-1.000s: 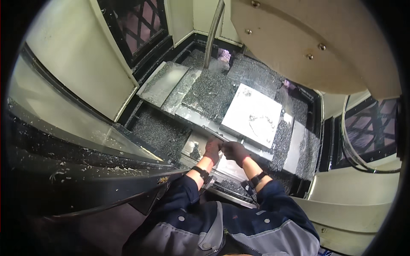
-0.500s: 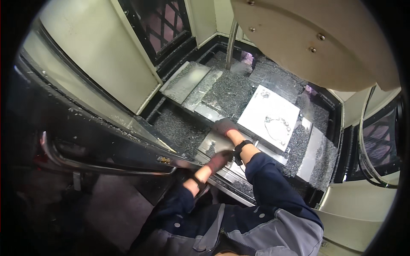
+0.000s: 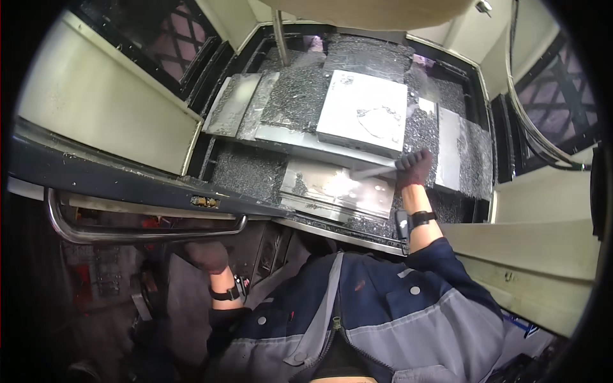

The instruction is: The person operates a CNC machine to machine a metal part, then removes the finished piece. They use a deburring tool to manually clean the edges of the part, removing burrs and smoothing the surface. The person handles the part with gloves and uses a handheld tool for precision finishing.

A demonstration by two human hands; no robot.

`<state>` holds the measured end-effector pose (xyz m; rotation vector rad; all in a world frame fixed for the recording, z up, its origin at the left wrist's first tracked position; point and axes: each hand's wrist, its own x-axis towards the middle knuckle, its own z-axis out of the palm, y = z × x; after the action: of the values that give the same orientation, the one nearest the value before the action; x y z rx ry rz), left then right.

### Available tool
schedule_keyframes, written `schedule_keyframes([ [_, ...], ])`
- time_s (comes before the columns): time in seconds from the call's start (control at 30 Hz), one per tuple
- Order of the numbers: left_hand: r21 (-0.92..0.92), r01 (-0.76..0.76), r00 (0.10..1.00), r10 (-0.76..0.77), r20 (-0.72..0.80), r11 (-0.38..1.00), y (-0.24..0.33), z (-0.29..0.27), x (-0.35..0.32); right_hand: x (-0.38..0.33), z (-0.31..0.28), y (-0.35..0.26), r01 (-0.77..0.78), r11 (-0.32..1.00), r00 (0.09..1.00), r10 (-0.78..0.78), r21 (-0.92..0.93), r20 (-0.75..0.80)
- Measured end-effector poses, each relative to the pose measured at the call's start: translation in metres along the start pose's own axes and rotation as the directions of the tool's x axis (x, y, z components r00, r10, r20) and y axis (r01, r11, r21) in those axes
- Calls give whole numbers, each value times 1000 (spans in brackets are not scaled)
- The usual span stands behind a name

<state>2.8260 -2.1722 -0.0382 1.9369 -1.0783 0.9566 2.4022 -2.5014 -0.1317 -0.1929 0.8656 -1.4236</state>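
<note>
A: The left hand, gloved in dark fabric, is seen lowest and nearest, under the curved metal handle bar of the machine door. It is curled into a loose fist; whether anything is gripped inside it cannot be told, since that corner is dark.

B: And the right hand?

A: It is stretched forward into the machine enclosure and is closed around the handle of a pale brush-like tool. The tool is pointed to the left, and its tip is laid over the bright metal plate at the front of the bed.

B: What is worn on the arms?

A: A dark wristband is worn on each wrist, and dark blue sleeves are seen above a grey and blue jacket.

B: What is found around the plate?

A: Dark metal chips are spread just beside it, on its left and along its front edge. A blurred whitish patch is seen on the plate where the tool tip rests.

B: Farther back?

A: A white square block is mounted on the table behind the plate. Two grey slanted covers are seen to its left. A vertical metal pipe is seen at the far back.
</note>
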Motion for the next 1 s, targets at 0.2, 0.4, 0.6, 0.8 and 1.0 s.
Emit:
schedule_keyframes([
  [0.2, -656, 355, 932, -305, 194, 666, 49, -10, 49, -39, -25, 7, 100, 987, 988, -114, -125, -108],
  [0.4, -785, 410, 908, -123, 402, 464, 44, -14, 50, -58, -27, 27, 507, 714, 861, -390, -483, 327],
  [0.6, -760, 641, 768, -103, 633, 111, 44, -26, 50, -123, -51, 53, 664, 97, 708, -401, -741, 582],
  [0.8, -757, 643, 758, 42, 650, 115, 38, -32, 47, -189, -52, 54, 291, 841, 953, -210, -456, 221],
  [1.0, -599, 249, 632, 341, 696, 761, -20, -16, -40, -229, -21, 44, 273, 908, 921, -151, -319, 360],
])
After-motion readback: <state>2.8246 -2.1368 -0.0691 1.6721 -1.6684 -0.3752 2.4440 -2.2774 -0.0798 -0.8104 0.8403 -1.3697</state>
